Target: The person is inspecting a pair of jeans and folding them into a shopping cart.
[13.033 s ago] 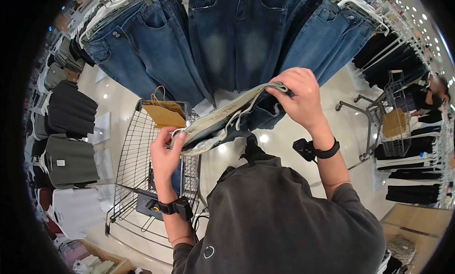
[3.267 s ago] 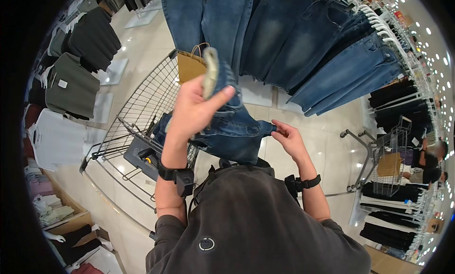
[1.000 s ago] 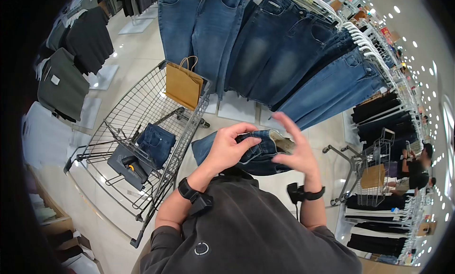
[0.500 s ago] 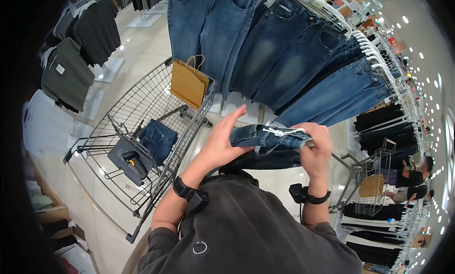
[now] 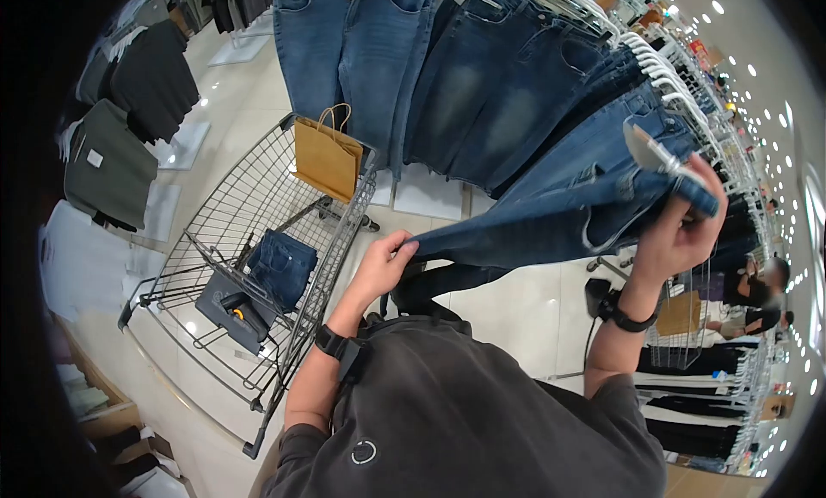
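A pair of blue denim jeans is stretched sideways in front of my chest. My left hand pinches the narrow leg end between thumb and fingers. Up and to the right, my right hand is closed on the waistband. A white drawstring shows beside the right hand, blurred by movement. Behind the held pair, several blue jeans hang on the rack. The underside of the held jeans and some of my right fingers are hidden.
To the left is a wire shopping cart with a brown paper bag, folded jeans and a dark grey case. White hangers line the rack. At the far right, a person is near another cart.
The jeans have gone from folded between my hands to pulled out lengthwise. My right hand moved up and right with the waistband; my left hand closed on the leg end.
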`<state>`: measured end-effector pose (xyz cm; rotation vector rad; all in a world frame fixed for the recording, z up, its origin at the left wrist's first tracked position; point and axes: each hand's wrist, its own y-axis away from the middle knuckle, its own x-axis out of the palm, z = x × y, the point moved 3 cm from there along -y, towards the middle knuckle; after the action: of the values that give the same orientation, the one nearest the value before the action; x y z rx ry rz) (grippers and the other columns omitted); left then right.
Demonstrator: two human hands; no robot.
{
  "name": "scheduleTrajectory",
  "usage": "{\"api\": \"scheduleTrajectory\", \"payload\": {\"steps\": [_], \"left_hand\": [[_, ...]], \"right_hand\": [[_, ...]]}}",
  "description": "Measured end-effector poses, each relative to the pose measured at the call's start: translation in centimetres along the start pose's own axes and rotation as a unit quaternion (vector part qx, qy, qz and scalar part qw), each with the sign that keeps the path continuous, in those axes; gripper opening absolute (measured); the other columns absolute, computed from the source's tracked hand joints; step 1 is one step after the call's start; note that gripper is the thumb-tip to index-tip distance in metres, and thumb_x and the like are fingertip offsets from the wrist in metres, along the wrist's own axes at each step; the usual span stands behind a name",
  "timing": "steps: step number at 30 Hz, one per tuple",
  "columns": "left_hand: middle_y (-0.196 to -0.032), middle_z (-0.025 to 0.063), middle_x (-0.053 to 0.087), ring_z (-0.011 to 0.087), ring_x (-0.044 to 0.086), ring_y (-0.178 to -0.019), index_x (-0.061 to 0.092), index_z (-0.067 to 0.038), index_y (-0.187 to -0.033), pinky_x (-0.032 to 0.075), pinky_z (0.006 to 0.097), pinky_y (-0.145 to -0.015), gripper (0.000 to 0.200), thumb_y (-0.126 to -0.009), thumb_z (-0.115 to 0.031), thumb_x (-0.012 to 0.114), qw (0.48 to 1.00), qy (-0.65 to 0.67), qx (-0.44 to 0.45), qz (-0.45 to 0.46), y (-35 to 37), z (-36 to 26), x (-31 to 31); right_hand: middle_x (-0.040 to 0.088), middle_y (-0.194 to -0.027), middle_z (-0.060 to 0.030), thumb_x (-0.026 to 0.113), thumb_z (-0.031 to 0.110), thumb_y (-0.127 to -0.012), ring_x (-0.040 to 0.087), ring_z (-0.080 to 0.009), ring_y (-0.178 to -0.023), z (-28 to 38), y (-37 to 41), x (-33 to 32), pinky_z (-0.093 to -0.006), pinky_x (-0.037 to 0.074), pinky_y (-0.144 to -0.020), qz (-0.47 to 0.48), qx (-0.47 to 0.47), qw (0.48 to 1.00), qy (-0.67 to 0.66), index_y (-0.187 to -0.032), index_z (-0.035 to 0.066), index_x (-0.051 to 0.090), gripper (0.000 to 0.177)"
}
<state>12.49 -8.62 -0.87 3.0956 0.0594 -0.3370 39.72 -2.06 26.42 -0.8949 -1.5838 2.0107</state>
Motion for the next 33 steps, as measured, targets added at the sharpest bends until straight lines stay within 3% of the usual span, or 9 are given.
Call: {"api": "scheduleTrajectory", "payload": {"steps": [8,12,13,19,24,25,27,29,33], "left_hand": [[-0.06,0.001,0.05,0.0041,0.041,-0.058,0.057,0.0,-0.08,0.033,0.0234,-0.051,0.023,-0.079,-0.017,0.072,0.992,0.101,0.075,-0.033,-0.8,-1.1,-0.6],[-0.061,0.0074,0.054,0.0224,0.055,-0.061,0.059,-0.003,-0.076,0.041,0.0334,-0.062,0.028,-0.065,-0.015,0.08,0.944,-0.16,0.287,-0.036,-0.2,-3.7,-1.7],[-0.07,0.0111,0.056,0.0318,0.054,-0.071,0.059,-0.003,-0.081,0.041,0.0389,-0.068,0.025,-0.068,-0.013,0.078,0.952,-0.16,0.26,-0.021,0.0,-3.7,-1.7],[-0.083,0.0133,0.054,0.0302,0.055,-0.077,0.059,-0.002,-0.096,0.044,0.0363,-0.068,0.023,-0.075,0.0,0.067,0.99,-0.065,0.082,-0.091,0.3,2.4,-2.3],[-0.085,0.0145,0.055,0.0327,0.056,-0.081,0.063,-0.003,-0.102,0.046,0.0377,-0.071,0.023,-0.078,-0.001,0.064,0.974,-0.185,0.08,-0.101,0.9,4.8,-3.5],[-0.086,0.0147,0.056,0.0342,0.057,-0.082,0.064,-0.003,-0.099,0.045,0.0395,-0.072,0.02,-0.079,-0.003,0.064,0.969,-0.196,0.087,-0.125,0.9,6.2,-3.6],[-0.087,0.0154,0.058,0.0366,0.058,-0.084,0.063,-0.003,-0.095,0.045,0.0422,-0.073,0.016,-0.079,-0.005,0.064,0.964,-0.199,0.069,-0.162,1.2,8.8,-4.0],[-0.086,0.0163,0.06,0.0383,0.058,-0.084,0.062,-0.004,-0.094,0.045,0.0438,-0.073,0.015,-0.079,-0.006,0.064,0.966,-0.183,0.025,-0.182,1.6,11.4,-4.6],[-0.081,0.0171,0.062,0.0364,0.06,-0.077,0.058,-0.008,-0.101,0.046,0.0432,-0.068,0.023,-0.079,-0.009,0.066,0.965,-0.137,-0.056,-0.215,2.1,16.8,-5.0]], "right_hand": [[0.067,-0.089,-0.0092,0.068,0.016,-0.086,0.06,-0.019,-0.078,-4.3,-7.2,0.2,-0.0283,0.046,-0.076,-0.023,-0.015,0.996,0.086,-0.097,-0.001,0.066,0.02],[0.067,-0.08,-0.0042,0.068,0.028,-0.088,0.056,-0.009,-0.073,-6.3,-10.3,-0.2,-0.0253,0.045,-0.071,-0.046,0.021,0.997,0.063,-0.095,0.0,0.067,0.029],[0.068,-0.081,-0.0028,0.068,0.028,-0.088,0.056,-0.0068,-0.074,-5.8,-11.0,-0.2,-0.0247,0.046,-0.071,-0.057,0.026,0.997,0.053,-0.095,0.001,0.068,0.029],[0.072,-0.085,-0.0056,0.066,0.04,-0.086,0.066,-0.0113,-0.074,-7.5,-15.3,-4.0,-0.0275,0.049,-0.071,-0.107,0.019,0.981,0.16,-0.096,0.006,0.073,0.036],[0.061,-0.078,-0.0233,0.066,0.037,-0.087,0.059,-0.0335,-0.071,-3.4,-18.3,-4.6,-0.0434,0.046,-0.067,-0.147,-0.135,0.974,0.111,-0.091,-0.012,0.061,0.049],[0.06,-0.084,-0.0209,0.061,0.031,-0.092,0.057,-0.029,-0.072,-4.8,-19.2,-5.5,-0.0406,0.046,-0.068,-0.115,-0.148,0.974,0.126,-0.098,-0.011,0.057,0.042],[0.06,-0.083,-0.0215,0.062,0.031,-0.092,0.058,-0.0296,-0.073,-13.0,-22.8,-8.6,-0.041,0.046,-0.069,-0.217,-0.049,0.918,0.33,-0.095,-0.011,0.057,0.042],[0.06,-0.082,-0.0227,0.062,0.032,-0.091,0.058,-0.0316,-0.074,-7.3,-20.7,-7.7,-0.0419,0.045,-0.069,-0.134,-0.176,0.957,0.185,-0.092,-0.011,0.057,0.043],[0.06,-0.081,-0.0241,0.061,0.031,-0.092,0.058,-0.032,-0.075,-10.6,-20.9,-9.8,-0.0418,0.046,-0.071,-0.085,-0.141,0.933,0.319,-0.093,-0.011,0.057,0.043]]}}
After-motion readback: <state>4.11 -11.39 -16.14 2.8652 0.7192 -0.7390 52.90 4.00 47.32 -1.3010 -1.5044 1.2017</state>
